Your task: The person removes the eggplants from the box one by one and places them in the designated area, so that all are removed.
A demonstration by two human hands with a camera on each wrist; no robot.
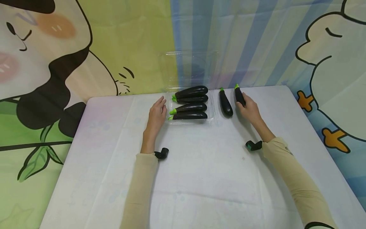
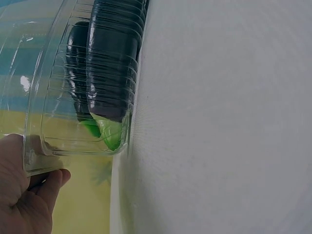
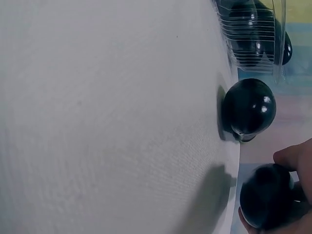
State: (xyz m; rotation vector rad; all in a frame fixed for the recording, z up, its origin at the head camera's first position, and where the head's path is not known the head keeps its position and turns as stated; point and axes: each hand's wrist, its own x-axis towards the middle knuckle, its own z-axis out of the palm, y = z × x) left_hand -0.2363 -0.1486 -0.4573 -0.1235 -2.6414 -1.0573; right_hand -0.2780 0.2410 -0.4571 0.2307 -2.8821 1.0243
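Right hand [image 1: 249, 106] grips far-pointing eggplant [image 1: 239, 95], right of tray [image 1: 213, 111]; left hand [image 1: 158, 113], fingers straight, touches tray's left edge.

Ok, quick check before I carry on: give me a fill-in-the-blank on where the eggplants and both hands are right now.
1. The clear tray holds ____ eggplants.
2. The right hand grips an eggplant whose green stem points ____ from the person.
3. The left hand touches the tray's ____ side.
4. The loose eggplant lies between the tray and the ____ hand.

Missing words: four; away; left; right
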